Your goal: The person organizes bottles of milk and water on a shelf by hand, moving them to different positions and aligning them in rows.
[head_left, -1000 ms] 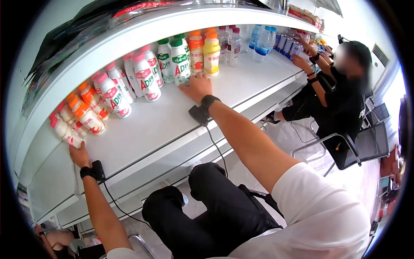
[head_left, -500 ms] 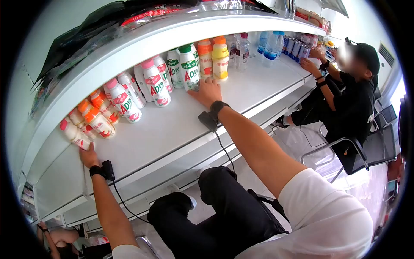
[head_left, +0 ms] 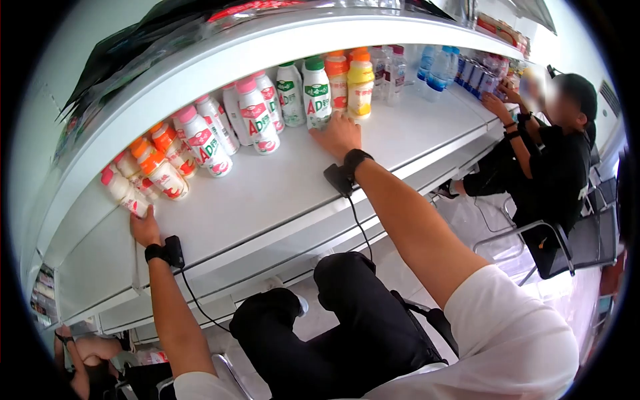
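At the left end of the shelf [head_left: 267, 179], my left hand [head_left: 145, 228] touches the base of a pink-capped bottle [head_left: 127, 193], its thumb raised and its other fingers partly hidden. My right hand [head_left: 340, 135] is by the foot of a green-capped white bottle [head_left: 317, 95], fingers spread and thumb out to the left. Just behind it stands a yellow bottle with an orange cap [head_left: 360, 85]. Between my hands are orange-capped bottles [head_left: 163, 175] and pink-capped white bottles [head_left: 258, 119], some slightly tilted in this view.
Clear bottles [head_left: 395, 75], blue-tinted water bottles [head_left: 440, 70] and blue cans [head_left: 477, 79] stand farther right. A person in black [head_left: 550, 167] sits there, hands at the shelf. An upper shelf edge [head_left: 267, 50] overhangs the bottles. Another person [head_left: 93, 363] is at the lower left.
The view has shifted, so the shelf and bottles appear farther right. Both hands stay beside the same bottles, with the right hand's fingers slightly more bent.
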Demonstrator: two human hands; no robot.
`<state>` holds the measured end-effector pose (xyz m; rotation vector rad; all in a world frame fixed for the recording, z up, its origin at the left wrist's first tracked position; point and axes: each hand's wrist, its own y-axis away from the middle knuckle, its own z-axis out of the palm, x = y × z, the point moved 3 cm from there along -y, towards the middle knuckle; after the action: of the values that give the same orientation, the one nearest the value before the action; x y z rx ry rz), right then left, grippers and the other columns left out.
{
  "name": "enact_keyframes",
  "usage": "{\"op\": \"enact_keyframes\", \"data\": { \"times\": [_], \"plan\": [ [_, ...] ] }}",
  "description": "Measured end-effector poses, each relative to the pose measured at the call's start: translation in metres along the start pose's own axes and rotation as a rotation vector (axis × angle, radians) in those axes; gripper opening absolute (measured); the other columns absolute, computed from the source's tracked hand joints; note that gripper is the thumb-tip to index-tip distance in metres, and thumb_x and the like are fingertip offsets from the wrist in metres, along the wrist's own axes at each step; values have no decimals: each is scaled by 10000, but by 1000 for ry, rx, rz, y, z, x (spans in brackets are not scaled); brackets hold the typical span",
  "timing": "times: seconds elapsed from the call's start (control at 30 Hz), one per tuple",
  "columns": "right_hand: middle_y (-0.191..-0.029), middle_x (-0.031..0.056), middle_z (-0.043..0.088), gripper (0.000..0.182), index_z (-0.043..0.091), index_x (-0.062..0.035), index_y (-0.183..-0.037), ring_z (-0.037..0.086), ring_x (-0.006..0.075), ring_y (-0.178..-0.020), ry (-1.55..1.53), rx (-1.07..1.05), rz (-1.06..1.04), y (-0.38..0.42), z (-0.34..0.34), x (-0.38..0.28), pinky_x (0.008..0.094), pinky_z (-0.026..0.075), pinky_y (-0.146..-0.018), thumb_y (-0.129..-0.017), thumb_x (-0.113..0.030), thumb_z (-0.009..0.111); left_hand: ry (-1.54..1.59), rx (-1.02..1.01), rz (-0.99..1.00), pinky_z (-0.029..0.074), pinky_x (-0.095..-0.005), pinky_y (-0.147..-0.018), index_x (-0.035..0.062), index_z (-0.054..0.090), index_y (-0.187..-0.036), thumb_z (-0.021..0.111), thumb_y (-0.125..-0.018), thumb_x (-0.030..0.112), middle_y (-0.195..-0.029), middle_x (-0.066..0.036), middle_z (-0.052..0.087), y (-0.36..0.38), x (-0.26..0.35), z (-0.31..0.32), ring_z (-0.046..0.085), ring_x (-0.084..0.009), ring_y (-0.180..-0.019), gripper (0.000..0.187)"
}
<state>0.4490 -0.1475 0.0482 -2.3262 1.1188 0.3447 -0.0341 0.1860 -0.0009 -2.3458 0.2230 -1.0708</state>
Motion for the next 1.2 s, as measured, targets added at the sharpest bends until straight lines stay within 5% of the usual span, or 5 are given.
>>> {"op": "enact_keyframes", "data": {
  "times": [0.23, 0.43, 0.63, 1.2],
  "plan": [
    [-1456, 103, 459, 732, 519, -25, -1316, 493, 344, -1252, -24, 33, -128, 1, 4, 0, 494, 404, -1010, -803, -514, 702, 20, 9, 0, 500, -424, -916, 24, 599, -1241, 722, -847, 304, -1186, -171, 683, 4, 11, -6, 663, -347, -1063, 499],
    [-1462, 109, 476, 875, 357, -60, -1461, 497, 342, -1245, 2, -87, -97, 2, 0, -3, 484, 393, -1019, -802, -526, 696, 39, -20, 11, 500, -412, -920, 24, 576, -1266, 721, -850, 281, -1172, -163, 687, 5, 3, -6, 666, -335, -1059, 510],
    [-1422, 173, 503, 934, 315, -77, -1478, 560, 362, -1204, -347, 7, -163, -17, 0, -2, 450, 459, -989, -769, -500, 751, 25, 10, -9, 499, -409, -921, 25, 563, -1278, 724, -846, 279, -1169, -168, 686, 5, 1, 1, 667, -335, -1055, 527],
    [-1433, 202, 469, 1076, 258, -177, -1550, 528, 349, -1270, -385, -60, -100, -27, 8, 5, 422, 450, -1040, -693, -539, 800, 149, -11, 48, 504, -400, -903, -12, 601, -1216, 720, -841, 188, -1148, -186, 692, 2, -4, -2, 682, -326, -1015, 441]
  ]
}}
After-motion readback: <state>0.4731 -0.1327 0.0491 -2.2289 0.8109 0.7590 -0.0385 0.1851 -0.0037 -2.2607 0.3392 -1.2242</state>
